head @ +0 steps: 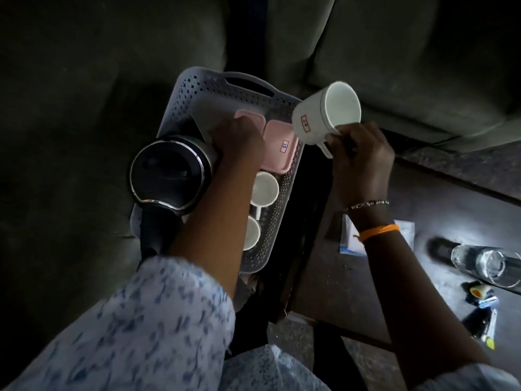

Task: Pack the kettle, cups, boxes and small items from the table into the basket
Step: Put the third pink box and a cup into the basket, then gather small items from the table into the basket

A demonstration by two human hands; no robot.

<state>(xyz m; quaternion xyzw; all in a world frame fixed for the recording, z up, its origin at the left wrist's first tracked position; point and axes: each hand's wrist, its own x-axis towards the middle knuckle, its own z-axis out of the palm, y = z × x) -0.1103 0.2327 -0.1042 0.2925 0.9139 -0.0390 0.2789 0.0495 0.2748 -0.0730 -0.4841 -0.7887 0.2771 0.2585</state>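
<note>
A grey perforated basket [214, 88] sits on the dark sofa, left of the table. Inside it stand a black kettle [169, 176], two pink boxes [282, 145] and two white cups [263, 189]. My left hand [239, 142] reaches into the basket between the kettle and the far pink box; what its fingers grip is hidden. My right hand [361, 156] holds a white cup [324, 114] by its handle, tilted, above the basket's right rim.
The dark table [394, 277] lies on the right. On it are a white-blue packet [349, 241], a clear glass [485, 263] on its side and small sachets [482, 300]. Green sofa cushions [84, 80] surround the basket.
</note>
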